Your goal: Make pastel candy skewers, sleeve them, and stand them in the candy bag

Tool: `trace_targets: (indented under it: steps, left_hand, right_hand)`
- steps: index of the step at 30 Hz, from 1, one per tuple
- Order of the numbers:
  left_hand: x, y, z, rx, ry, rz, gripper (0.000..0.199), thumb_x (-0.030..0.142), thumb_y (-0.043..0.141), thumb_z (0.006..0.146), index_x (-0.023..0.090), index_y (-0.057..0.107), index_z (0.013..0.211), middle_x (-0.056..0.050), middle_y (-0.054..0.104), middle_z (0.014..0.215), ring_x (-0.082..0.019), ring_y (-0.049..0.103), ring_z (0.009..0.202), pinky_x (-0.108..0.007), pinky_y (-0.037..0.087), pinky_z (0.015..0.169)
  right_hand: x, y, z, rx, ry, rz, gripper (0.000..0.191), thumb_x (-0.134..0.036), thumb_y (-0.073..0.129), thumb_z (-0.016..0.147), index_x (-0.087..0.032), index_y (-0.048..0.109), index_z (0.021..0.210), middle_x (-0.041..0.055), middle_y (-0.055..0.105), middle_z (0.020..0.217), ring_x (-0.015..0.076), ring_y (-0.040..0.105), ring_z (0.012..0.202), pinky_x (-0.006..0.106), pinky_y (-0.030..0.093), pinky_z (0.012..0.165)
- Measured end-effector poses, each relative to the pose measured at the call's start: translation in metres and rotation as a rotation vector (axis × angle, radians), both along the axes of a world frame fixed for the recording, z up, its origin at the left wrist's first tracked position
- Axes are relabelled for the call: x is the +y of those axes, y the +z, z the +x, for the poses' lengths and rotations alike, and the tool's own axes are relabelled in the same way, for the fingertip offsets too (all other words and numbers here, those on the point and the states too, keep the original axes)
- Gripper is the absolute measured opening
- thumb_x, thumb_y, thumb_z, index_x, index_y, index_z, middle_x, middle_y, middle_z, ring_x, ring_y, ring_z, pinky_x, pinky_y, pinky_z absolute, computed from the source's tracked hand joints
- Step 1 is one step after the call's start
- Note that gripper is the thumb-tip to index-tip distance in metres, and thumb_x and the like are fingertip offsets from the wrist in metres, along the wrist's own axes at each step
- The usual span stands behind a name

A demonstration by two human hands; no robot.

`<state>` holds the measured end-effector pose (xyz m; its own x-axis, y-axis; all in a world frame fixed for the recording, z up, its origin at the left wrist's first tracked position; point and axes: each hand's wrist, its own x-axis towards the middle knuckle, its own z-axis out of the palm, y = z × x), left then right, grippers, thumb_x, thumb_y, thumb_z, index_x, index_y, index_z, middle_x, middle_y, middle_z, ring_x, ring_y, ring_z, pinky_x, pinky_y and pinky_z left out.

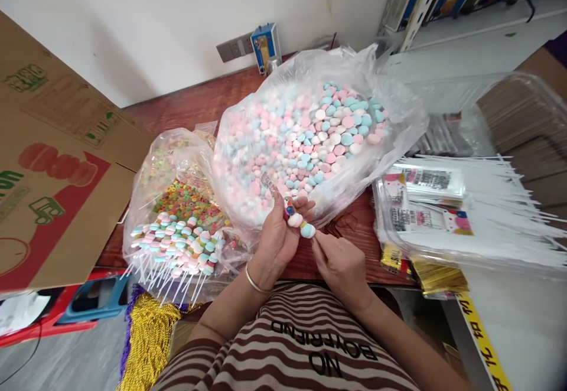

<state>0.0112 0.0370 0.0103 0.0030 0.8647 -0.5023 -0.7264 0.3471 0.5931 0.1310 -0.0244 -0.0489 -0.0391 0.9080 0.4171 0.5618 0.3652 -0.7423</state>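
Our left hand [279, 234] grips a candy stick [307, 230], its rounded pieces pale pink, yellow and blue; our right hand [341, 264] pinches its lower end, before the big bag [403, 119]. More sticks [177, 240] lie left of that bag.

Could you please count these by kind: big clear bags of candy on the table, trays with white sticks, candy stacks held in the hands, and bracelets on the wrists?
Big clear bags of candy: 2
Tray with white sticks: 1
Held candy stack: 1
Bracelet: 1
Total: 5
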Motion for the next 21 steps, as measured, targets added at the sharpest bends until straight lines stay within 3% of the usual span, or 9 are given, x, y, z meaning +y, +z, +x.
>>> trace_targets:
  steps: [2,4,7,10,12,18,21]
  left_hand:
    - [0.001,0.000,0.005,0.013,0.027,-0.018,0.053,0.065,0.056,0.091,0.014,0.069,0.085,-0.009,0.072,0.087,-0.020,0.072,0.087,-0.031,0.058,0.079]
    - [0.002,-0.003,0.009,0.005,0.041,-0.019,0.050,0.061,0.056,0.093,0.013,0.069,0.086,-0.008,0.071,0.087,-0.019,0.071,0.085,-0.031,0.058,0.080]
    - [0.001,-0.007,0.012,-0.029,-0.005,0.036,0.044,0.055,0.057,0.096,0.014,0.068,0.085,-0.007,0.071,0.086,-0.017,0.071,0.082,-0.030,0.058,0.081]
    - [-0.002,-0.011,0.013,-0.042,-0.101,0.107,0.040,0.056,0.068,0.089,0.016,0.068,0.083,-0.005,0.072,0.083,-0.018,0.072,0.085,-0.029,0.058,0.081]
    - [-0.004,-0.012,0.012,-0.032,-0.168,0.151,0.041,0.056,0.075,0.083,0.016,0.069,0.086,-0.006,0.073,0.087,-0.019,0.072,0.090,-0.028,0.057,0.081]
    - [0.002,-0.008,-0.007,0.033,-0.312,0.321,0.051,0.051,0.081,0.080,0.019,0.069,0.118,-0.012,0.072,0.126,-0.026,0.069,0.114,-0.036,0.054,0.096]
    - [0.012,0.000,-0.020,0.012,-0.307,0.429,0.066,0.060,0.084,0.070,0.023,0.068,0.122,-0.012,0.064,0.142,-0.029,0.062,0.126,-0.039,0.051,0.102]
  right_hand:
    - [0.004,-0.002,0.000,-0.162,-0.064,0.146,0.027,-0.025,0.054,0.101,-0.013,0.076,0.092,0.0030,0.060,0.057,0.0139,0.047,0.053,0.031,0.030,0.057]
    - [0.009,-0.001,0.000,-0.099,-0.041,0.098,0.028,-0.026,0.052,0.102,-0.014,0.075,0.091,0.0038,0.062,0.060,0.0138,0.049,0.054,0.030,0.031,0.057]
    - [0.016,0.005,0.000,0.348,0.102,-0.278,0.035,-0.040,0.052,0.101,-0.017,0.067,0.080,0.0003,0.057,0.060,0.0118,0.048,0.052,0.026,0.034,0.053]
    - [0.022,0.011,0.001,0.906,0.280,-0.726,0.040,-0.055,0.061,0.093,-0.018,0.062,0.077,-0.0093,0.036,0.048,0.0065,0.025,0.039,0.022,0.022,0.041]
    - [0.025,0.013,0.000,1.147,0.354,-0.865,0.041,-0.057,0.070,0.086,-0.018,0.063,0.079,-0.0125,0.031,0.046,0.0040,0.016,0.037,0.021,0.015,0.039]
    - [0.029,0.013,-0.001,1.337,0.465,-0.866,0.037,-0.050,0.079,0.081,-0.015,0.067,0.081,-0.0135,0.031,0.044,0.0017,0.016,0.036,0.018,0.014,0.038]
    - [0.030,0.014,0.001,1.350,0.507,-0.868,0.036,-0.049,0.079,0.082,-0.014,0.069,0.081,-0.0135,0.031,0.043,0.0015,0.016,0.037,0.018,0.015,0.039]
